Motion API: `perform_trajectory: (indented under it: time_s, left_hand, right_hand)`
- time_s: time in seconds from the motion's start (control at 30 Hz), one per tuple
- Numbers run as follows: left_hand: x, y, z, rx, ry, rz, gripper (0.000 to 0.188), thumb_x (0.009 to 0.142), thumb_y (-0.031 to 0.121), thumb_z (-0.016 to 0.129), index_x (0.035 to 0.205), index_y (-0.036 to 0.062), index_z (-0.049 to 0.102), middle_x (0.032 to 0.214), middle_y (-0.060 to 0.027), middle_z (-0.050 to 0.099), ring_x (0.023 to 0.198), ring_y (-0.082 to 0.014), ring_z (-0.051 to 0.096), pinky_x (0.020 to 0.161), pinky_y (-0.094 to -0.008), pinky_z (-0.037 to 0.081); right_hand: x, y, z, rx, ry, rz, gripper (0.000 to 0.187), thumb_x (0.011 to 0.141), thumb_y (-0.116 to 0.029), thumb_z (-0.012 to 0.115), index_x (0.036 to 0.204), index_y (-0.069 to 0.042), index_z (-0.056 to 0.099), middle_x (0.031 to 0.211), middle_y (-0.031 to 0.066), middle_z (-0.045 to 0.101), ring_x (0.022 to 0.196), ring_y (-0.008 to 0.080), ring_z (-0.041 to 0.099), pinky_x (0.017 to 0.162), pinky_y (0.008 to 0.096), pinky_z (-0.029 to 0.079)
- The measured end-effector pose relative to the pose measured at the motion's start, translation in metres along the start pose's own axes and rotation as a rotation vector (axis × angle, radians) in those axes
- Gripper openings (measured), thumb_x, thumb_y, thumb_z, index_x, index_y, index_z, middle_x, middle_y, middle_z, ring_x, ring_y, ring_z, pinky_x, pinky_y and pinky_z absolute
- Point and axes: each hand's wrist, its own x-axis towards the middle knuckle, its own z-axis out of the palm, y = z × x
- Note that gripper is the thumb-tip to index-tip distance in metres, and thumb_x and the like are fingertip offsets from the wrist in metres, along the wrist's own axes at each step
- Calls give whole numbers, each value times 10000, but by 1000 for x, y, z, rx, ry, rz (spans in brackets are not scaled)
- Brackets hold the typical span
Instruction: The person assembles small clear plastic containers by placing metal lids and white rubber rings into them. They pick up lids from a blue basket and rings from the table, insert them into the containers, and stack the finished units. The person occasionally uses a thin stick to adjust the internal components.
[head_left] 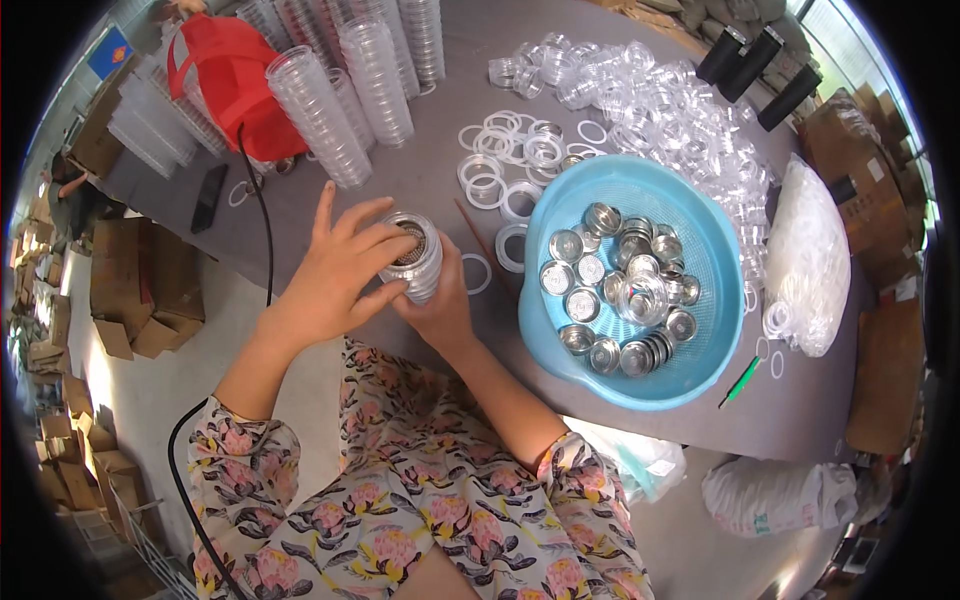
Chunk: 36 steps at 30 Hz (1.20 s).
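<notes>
In front of me my right hand (442, 310) is wrapped round a short stack of clear plastic cups (424, 272), held tilted above the table's near edge. A round metal mesh piece (410, 243) shows inside the top opening. My left hand (345, 262) reaches over from the left with its fingers spread. Its index finger points away, while other fingertips touch the mesh piece and the thumb lies against the stack's side. Right of my hands, a blue plastic basket (535, 345) holds several small round metal lids (582, 304) and a clear cup (641, 298).
Tall stacks of clear cups (318, 115) stand beyond my left hand, beside a red bag-like thing (235, 90) and a black cable (256, 190). White rings (485, 185) and heaped clear cups (650, 110) lie farther back. A green-handled tool (740, 382) lies at right.
</notes>
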Motion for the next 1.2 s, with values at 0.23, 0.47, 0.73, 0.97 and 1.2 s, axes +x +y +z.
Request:
perform_trajectory:
  time_s: [0.23, 0.47, 0.73, 0.97, 1.2]
  left_hand:
    - [6, 1, -7, -17, -67, 23, 323, 747, 210, 648, 1046, 98, 599, 963, -50, 561, 1059, -262, 469, 1097, -574, 82]
    - [9, -1, -5, -47, -74, 21, 286, 749, 220, 636, 1001, 89, 605, 901, -56, 545, 1010, -258, 476, 1094, -564, 96]
    - [12, 2, -1, -26, -59, 30, 256, 762, 210, 632, 981, 80, 608, 965, -61, 562, 1095, -282, 472, 1095, -565, 90]
    - [6, -1, 5, -49, -59, 12, 196, 785, 164, 614, 955, 67, 626, 1050, -62, 585, 1194, -302, 448, 1096, -571, 73]
    - [-17, -16, 30, -854, 570, -436, 145, 862, 147, 584, 897, 15, 631, 1017, -55, 629, 1113, -189, 505, 1023, -390, 302]
  right_hand:
    - [1, 1, 0, 13, 10, -48, 709, 618, -129, 757, 1217, 9, 403, 1145, 179, 516, 1037, 356, 536, 880, 442, 428]
    - [1, 6, -1, -47, 22, -94, 717, 622, -143, 767, 1220, 20, 407, 1133, 189, 512, 1026, 362, 536, 873, 445, 430]
    - [-2, 11, 1, -74, 18, -97, 740, 626, -158, 762, 1242, 27, 395, 1147, 195, 501, 1039, 373, 529, 886, 449, 424]
    - [1, 5, 3, 55, 61, -76, 809, 617, -169, 788, 1276, 46, 371, 1139, 208, 506, 1031, 382, 535, 876, 444, 438]
    - [5, 6, -4, 24, -32, -62, 817, 602, -143, 813, 1272, 40, 382, 1157, 197, 494, 1062, 356, 516, 897, 412, 428]
